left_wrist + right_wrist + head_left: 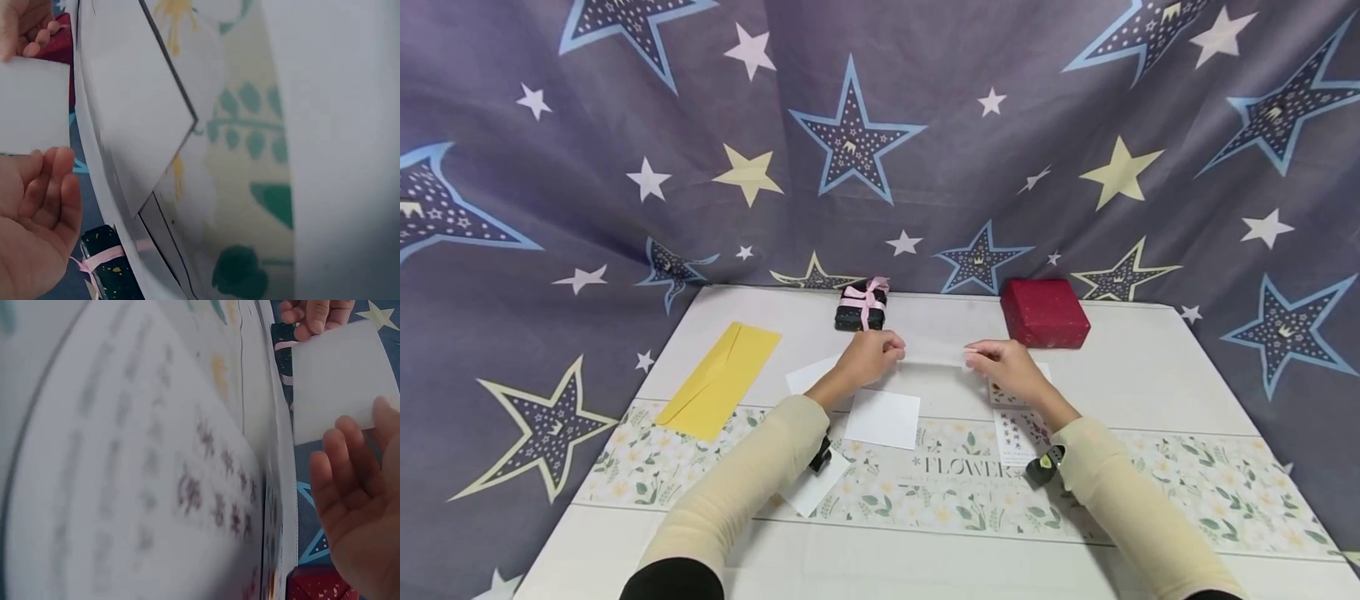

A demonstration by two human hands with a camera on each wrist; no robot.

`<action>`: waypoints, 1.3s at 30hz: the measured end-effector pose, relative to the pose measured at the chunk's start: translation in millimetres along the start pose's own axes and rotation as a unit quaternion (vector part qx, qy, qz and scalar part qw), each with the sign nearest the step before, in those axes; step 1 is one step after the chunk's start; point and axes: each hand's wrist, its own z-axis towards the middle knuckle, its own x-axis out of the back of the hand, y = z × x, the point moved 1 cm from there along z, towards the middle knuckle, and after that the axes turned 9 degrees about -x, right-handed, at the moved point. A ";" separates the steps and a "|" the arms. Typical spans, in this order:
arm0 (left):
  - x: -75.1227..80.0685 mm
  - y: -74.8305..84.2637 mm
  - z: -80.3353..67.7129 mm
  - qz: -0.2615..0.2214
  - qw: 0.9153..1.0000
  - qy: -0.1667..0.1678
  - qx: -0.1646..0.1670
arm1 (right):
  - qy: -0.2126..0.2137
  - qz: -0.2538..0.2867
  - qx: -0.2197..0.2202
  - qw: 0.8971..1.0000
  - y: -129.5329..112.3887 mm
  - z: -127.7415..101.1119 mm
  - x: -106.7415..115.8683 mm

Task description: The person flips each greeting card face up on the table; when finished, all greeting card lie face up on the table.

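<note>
White card (344, 381), left hand (869, 362) pinching one edge, right hand (1011, 368) opposite.

White card (340, 384) in the right hand (365, 506)

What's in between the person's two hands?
A white card: the left hand pinches one edge and the right hand the opposite edge. The right wrist view shows it most plainly.
</note>
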 end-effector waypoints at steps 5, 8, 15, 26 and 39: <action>0.3 -0.9 2.3 -0.023 1.000 -0.006 0.006 | -0.032 0.027 0.004 0.999 1.0 -5.6 3.9; -0.4 -0.7 3.3 -0.009 1.000 -0.007 0.005 | -0.045 0.021 -0.008 0.999 0.3 -7.2 4.1; -5.4 1.7 4.3 0.019 0.999 -0.032 -0.010 | -0.049 -0.051 -0.029 0.997 3.5 -5.7 0.1; -13.1 6.3 5.3 0.078 0.991 -0.104 -0.035 | -0.100 -0.127 0.008 0.987 2.5 -6.8 -2.3; -23.5 12.0 9.4 0.192 0.967 -0.159 -0.053 | -0.130 -0.180 -0.001 0.975 1.7 -6.4 -5.8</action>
